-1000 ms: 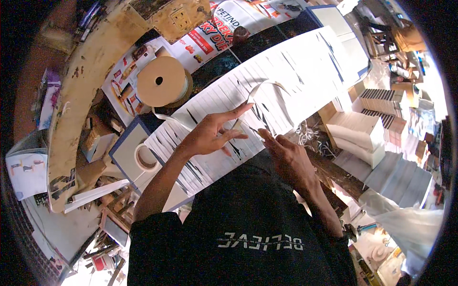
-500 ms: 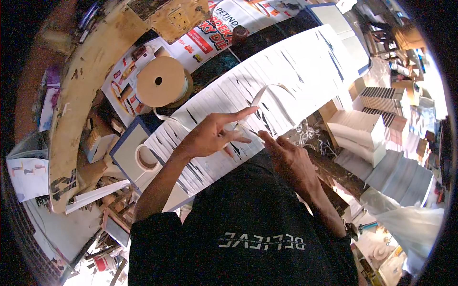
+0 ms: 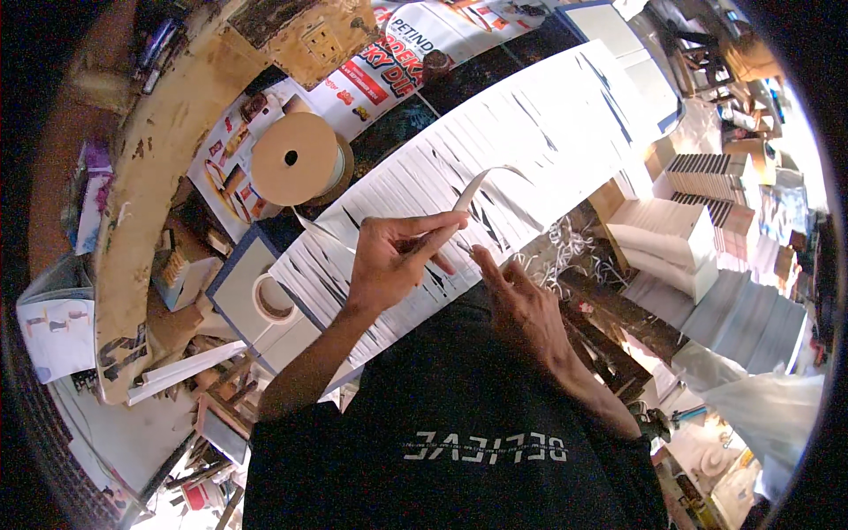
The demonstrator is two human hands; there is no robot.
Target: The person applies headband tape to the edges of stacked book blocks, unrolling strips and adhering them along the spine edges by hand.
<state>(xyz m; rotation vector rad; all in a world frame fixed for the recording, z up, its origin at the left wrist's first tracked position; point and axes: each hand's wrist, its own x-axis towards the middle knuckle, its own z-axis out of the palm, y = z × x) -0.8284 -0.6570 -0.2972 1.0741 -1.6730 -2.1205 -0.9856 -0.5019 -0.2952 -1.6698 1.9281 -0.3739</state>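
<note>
A long row of white book blocks runs diagonally in front of me, with the narrow gaps between them showing dark. My left hand is over the row, thumb and index finger pinched on a flat white ribbon. The ribbon's free end curls up to the right, and another stretch trails back toward a large spool with a tan cardboard face. My right hand is curled at the row's near edge, just right of the left hand. Whatever its fingers may hold is too small to make out.
A roll of white tape lies on a blue-edged board at the row's left end. Stacks of bound paper stand to the right, near thin white scraps. A printed banner and a worn wooden beam lie beyond the spool.
My left hand has closed from spread fingers to a pinch on the ribbon and shifted slightly right. The right hand has drawn slightly toward me, its fingers a little apart from the left's.
</note>
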